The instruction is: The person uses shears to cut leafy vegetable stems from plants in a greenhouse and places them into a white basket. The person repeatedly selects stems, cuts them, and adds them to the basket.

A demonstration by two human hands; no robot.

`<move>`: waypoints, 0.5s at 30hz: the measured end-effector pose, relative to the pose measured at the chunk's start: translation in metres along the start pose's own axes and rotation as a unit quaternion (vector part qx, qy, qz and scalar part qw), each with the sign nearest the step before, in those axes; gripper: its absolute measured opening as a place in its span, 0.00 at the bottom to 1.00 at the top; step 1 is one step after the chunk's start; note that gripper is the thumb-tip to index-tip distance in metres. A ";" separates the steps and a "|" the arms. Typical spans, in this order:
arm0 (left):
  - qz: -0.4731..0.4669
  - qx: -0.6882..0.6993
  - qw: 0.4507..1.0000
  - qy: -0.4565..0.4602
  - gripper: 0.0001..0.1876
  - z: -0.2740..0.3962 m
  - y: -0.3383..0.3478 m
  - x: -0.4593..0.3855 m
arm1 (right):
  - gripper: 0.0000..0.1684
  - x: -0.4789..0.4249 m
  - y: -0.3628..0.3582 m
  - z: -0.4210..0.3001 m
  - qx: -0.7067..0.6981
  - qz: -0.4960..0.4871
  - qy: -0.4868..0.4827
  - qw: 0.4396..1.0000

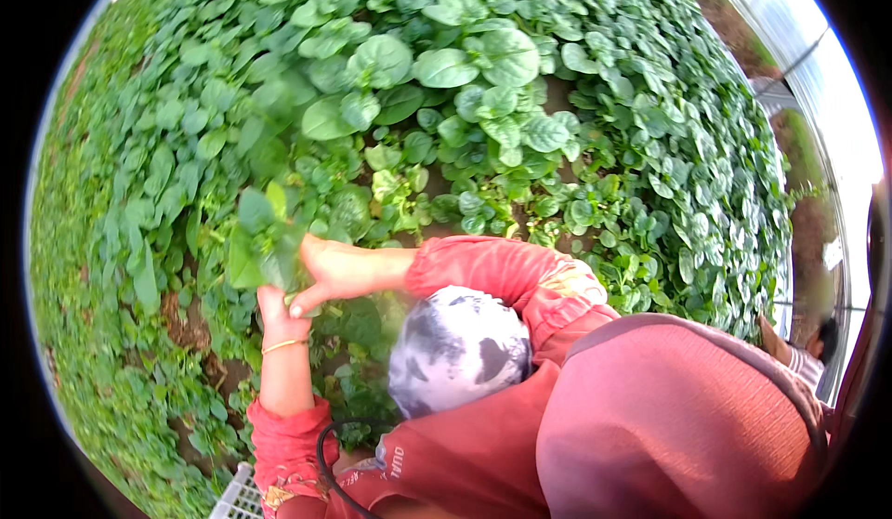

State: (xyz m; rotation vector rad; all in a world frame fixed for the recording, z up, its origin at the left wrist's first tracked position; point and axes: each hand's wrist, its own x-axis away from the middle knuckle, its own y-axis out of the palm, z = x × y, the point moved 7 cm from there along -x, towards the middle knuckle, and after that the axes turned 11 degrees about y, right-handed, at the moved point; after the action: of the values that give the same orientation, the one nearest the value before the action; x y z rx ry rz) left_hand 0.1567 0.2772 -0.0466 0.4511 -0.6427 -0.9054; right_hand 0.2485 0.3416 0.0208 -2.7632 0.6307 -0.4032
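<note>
My left hand, with a thin yellow band at its wrist, grips a bunch of freshly green leafy stems. The leaves are blurred and cover most of its fingers. From the right, my right hand reaches to the same bunch. Its thumb lies by the stem ends, just beside the left hand, and its other fingers go behind the leaves. Around and below both hands grows a dense bed of round-leaved greens, which look like Malabar spinach. Small yellowish-green shoots stand just beyond the hands.
My knee in patterned cloth is between my forearms. A grey plastic crate shows at the bottom rim, near a black cable. Translucent sheeting runs along the right side. Part of another person appears at the right rim.
</note>
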 end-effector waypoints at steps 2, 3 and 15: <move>-0.045 0.045 0.997 -0.039 0.24 0.000 0.046 0.006 | 0.50 0.012 -0.033 -0.016 0.066 0.108 -0.086 0.988; -0.097 0.061 0.992 -0.052 0.24 0.003 0.057 0.007 | 0.47 0.014 -0.045 -0.018 0.114 0.103 -0.078 0.985; -0.084 -0.574 0.803 -0.137 0.37 0.218 -0.060 0.010 | 0.24 0.424 -0.362 -0.067 0.597 0.536 0.057 0.594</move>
State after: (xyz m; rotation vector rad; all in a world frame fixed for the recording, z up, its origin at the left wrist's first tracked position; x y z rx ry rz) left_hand -0.0213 0.2161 0.0784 -0.7473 -0.2071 -1.3641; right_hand 0.7308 0.4483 0.2880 -0.7956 1.2545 -0.4286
